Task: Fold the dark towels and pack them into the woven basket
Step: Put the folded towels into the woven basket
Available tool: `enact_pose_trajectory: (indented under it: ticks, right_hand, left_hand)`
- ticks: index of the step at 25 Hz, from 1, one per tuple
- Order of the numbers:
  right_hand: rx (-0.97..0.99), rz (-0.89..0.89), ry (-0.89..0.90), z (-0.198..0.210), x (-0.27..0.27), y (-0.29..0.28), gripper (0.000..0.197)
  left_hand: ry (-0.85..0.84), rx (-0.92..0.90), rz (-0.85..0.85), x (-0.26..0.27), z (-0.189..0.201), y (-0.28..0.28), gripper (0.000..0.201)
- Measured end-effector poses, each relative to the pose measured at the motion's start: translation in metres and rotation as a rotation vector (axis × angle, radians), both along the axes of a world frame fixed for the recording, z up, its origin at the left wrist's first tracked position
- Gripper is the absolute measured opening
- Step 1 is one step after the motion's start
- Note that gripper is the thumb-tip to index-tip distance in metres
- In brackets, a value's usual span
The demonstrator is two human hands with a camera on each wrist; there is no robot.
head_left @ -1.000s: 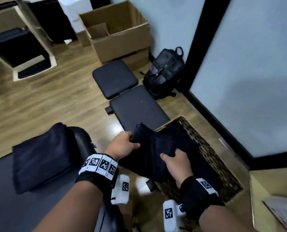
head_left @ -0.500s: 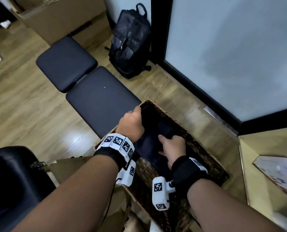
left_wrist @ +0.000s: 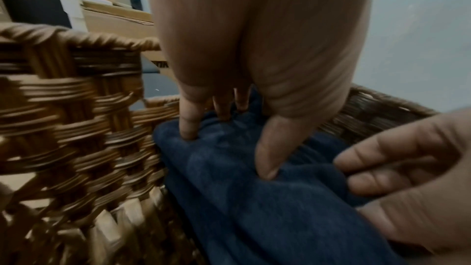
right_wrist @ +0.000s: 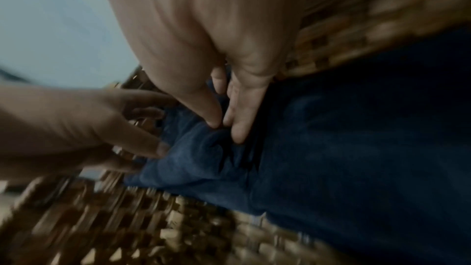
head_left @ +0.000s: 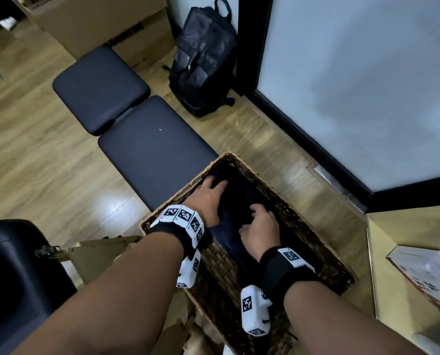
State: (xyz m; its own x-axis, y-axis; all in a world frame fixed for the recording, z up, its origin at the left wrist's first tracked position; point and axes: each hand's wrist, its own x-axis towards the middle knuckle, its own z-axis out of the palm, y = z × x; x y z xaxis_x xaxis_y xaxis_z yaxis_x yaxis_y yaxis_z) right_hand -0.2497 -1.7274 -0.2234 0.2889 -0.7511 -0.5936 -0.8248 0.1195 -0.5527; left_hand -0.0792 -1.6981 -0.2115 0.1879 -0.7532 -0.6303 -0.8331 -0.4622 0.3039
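A dark blue towel (head_left: 239, 201) lies inside the woven basket (head_left: 252, 172) on the floor. My left hand (head_left: 213, 187) is at the basket's far left corner, its straight fingers (left_wrist: 190, 126) pressing the towel (left_wrist: 242, 198) down beside the woven wall (left_wrist: 76, 108). My right hand (head_left: 260, 221) is in the middle of the basket; its thumb and forefinger (right_wrist: 239, 120) meet on a bunched fold of the towel (right_wrist: 344, 148). In the right wrist view my left hand (right_wrist: 102, 128) touches the same towel's edge. The basket's floor under the towel is hidden.
A black two-pad bench (head_left: 149, 149) lies just left of the basket. A black backpack (head_left: 203, 60) leans by the dark door frame, with a cardboard box (head_left: 106, 21) behind. A black seat (head_left: 8, 278) is at near left, a yellow surface with paper (head_left: 418, 272) at right.
Both hands carried the folded towel from above the rim down into the basket. My left hand let go and now presses it flat at the far corner.
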Motion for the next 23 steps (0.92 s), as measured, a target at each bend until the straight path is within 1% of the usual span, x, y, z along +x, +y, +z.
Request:
enact_pose_trajectory:
  ticks: [1,2,4,5,7,9,11,12,13,14,17,18,20,21,23]
  right_hand:
    - [0.032,0.004,0.031,0.0,0.002,-0.004,0.057]
    - [0.063,-0.005,0.031,0.0,0.002,-0.007,0.058]
    - [0.096,0.035,0.035,0.008,0.002,-0.011,0.059]
    - [0.097,0.087,0.051,0.016,0.004,-0.009,0.059]
    - [0.084,0.192,0.038,0.037,0.007,-0.002,0.053]
    - [0.074,0.244,-0.028,0.064,0.02,0.014,0.039]
    - [0.065,0.293,-0.109,0.089,0.037,0.033,0.024]
    - [0.041,0.358,-0.145,0.105,0.056,0.051,0.015]
    - [0.017,0.407,-0.162,0.117,0.069,0.064,0.008]
    - [-0.007,0.46,-0.199,0.133,0.089,0.083,0.007]
    - [-0.009,0.605,-0.275,0.171,0.146,0.142,0.023]
    - [-0.007,0.644,-0.28,0.179,0.166,0.162,0.024]
    - [-0.012,0.691,-0.294,0.188,0.199,0.193,0.019]
    - [-0.012,0.709,-0.313,0.191,0.217,0.21,0.014]
    - [-0.003,0.697,-0.337,0.196,0.247,0.243,0.012]
  left_hand:
    - [0.019,0.002,0.012,0.002,0.003,-0.002,0.096]
    - [0.034,-0.001,0.019,0.004,0.009,-0.005,0.088]
    - [0.032,-0.042,0.063,0.007,0.026,-0.007,0.057]
    - [0.024,-0.059,0.101,0.009,0.037,-0.004,0.042]
    - [0.009,-0.109,0.211,0.015,0.06,0.014,0.023]
    - [-0.006,-0.168,0.376,0.024,0.084,0.045,0.009]
    - [-0.011,-0.217,0.517,0.031,0.107,0.077,0.017]
    - [-0.028,-0.256,0.603,0.041,0.124,0.106,0.02]
    - [-0.044,-0.297,0.671,0.047,0.137,0.131,0.019]
    - [-0.081,-0.34,0.745,0.059,0.152,0.164,0.017]
    - [-0.287,-0.407,0.93,0.09,0.193,0.268,0.016]
    - [-0.353,-0.413,1.006,0.101,0.203,0.302,0.014]
    - [-0.444,-0.428,1.17,0.121,0.213,0.357,0.01]
    - [-0.478,-0.431,1.236,0.131,0.214,0.383,0.012]
    - [-0.475,-0.371,1.324,0.147,0.205,0.424,0.027]
